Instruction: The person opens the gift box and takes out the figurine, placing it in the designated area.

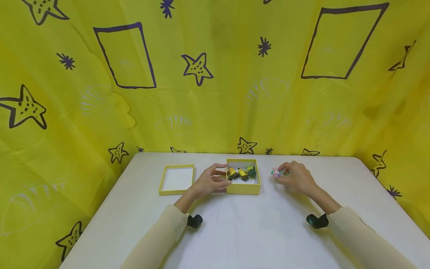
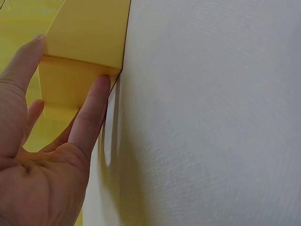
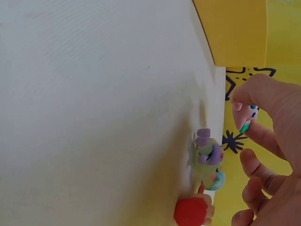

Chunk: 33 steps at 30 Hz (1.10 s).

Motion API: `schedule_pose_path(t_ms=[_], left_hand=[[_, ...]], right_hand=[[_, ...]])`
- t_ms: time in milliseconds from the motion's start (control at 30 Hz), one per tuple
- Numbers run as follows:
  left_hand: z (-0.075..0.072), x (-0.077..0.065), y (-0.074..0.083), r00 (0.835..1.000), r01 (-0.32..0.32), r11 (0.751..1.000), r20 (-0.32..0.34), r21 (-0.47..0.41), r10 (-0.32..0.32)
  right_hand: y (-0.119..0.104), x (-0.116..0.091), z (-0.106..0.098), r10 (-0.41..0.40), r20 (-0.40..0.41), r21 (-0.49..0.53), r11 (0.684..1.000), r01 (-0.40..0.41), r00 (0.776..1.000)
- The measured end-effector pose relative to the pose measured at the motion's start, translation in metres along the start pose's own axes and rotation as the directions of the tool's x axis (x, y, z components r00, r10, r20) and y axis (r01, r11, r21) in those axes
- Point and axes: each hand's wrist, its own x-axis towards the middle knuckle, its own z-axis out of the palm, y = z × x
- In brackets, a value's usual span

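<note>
My left hand point(image 1: 212, 178) touches the left side of a yellow box point(image 1: 243, 189) with fairly straight fingers, thumb by the front corner. In the left wrist view, the fingertips lie against the box wall point(image 2: 77, 80). Several small yellow and green figurines point(image 1: 243, 174) lie inside the white-lined box. To its right, my right hand point(image 1: 297, 177) pinches a small pink figurine point(image 3: 241, 115) with a green part between thumb and index finger. The other fingers are loosely bent. Below it, a purple and green figurine point(image 3: 207, 157) and a red-ended piece point(image 3: 190, 212) are near the tabletop.
A shallow yellow lid point(image 1: 176, 179), white inside, lies left of the box on the white table point(image 1: 248, 231). A yellow curtain point(image 1: 221, 104) printed with stars hangs behind the table and along both sides. Black wrist cameras point(image 1: 317, 221) stick out from both sleeves.
</note>
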Motion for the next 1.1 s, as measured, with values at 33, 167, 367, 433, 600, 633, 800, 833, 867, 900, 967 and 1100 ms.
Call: schedule_pose_path(t_ms=[33, 167, 367, 433, 600, 633, 800, 833, 867, 900, 967, 1100], left_hand=[[0.000, 0.000, 0.000, 1.000, 0.000, 1.000, 0.000, -0.002, 0.000], [-0.001, -0.001, 0.000, 1.000, -0.002, 1.000, 0.005, -0.016, 0.002], [-0.002, 0.000, -0.002, 1.000, -0.009, 1.000, 0.012, -0.015, 0.009], [-0.002, -0.001, -0.001, 1.000, -0.006, 1.000, 0.011, -0.008, 0.006], [-0.001, 0.000, -0.001, 1.000, -0.008, 1.000, 0.005, 0.022, 0.008], [-0.001, 0.000, -0.001, 1.000, -0.008, 1.000, 0.004, 0.024, 0.008], [-0.001, 0.000, -0.001, 1.000, -0.007, 1.000, 0.002, 0.023, 0.007], [-0.001, 0.000, 0.000, 1.000, -0.005, 1.000, 0.001, 0.024, 0.005], [-0.001, 0.000, 0.000, 1.000, -0.003, 1.000, 0.000, 0.021, 0.003], [-0.001, 0.000, 0.000, 1.000, 0.000, 1.000, -0.001, 0.021, 0.000], [-0.001, 0.000, 0.000, 1.000, 0.004, 1.000, 0.000, 0.012, -0.004], [-0.001, 0.001, -0.001, 1.000, 0.007, 1.000, 0.004, 0.002, -0.007]], right_hand=[[0.001, -0.001, 0.001, 0.006, 0.002, -0.017, 1.000, -0.006, 1.000], [0.005, -0.004, 0.004, 0.012, 0.005, -0.079, 0.997, -0.011, 1.000], [0.010, -0.008, 0.008, -0.011, -0.003, -0.115, 0.993, 0.011, 1.000], [0.010, -0.010, 0.008, -0.003, -0.002, -0.116, 0.993, 0.003, 1.000], [0.012, -0.012, 0.008, 0.019, 0.006, -0.115, 0.993, -0.018, 1.000], [0.012, -0.012, 0.009, 0.023, 0.008, -0.116, 0.993, -0.021, 1.000], [0.013, -0.012, 0.009, 0.028, 0.011, -0.127, 0.992, -0.026, 1.000], [0.013, -0.012, 0.009, 0.026, 0.009, -0.128, 0.991, -0.025, 1.000], [0.014, -0.012, 0.009, 0.025, 0.007, -0.128, 0.992, -0.024, 1.000], [0.014, -0.013, 0.009, 0.023, 0.004, -0.127, 0.992, -0.022, 1.000], [0.013, -0.013, 0.009, 0.017, -0.004, -0.124, 0.992, -0.017, 1.000], [0.013, -0.012, 0.012, 0.014, -0.015, -0.124, 0.992, -0.016, 1.000]])
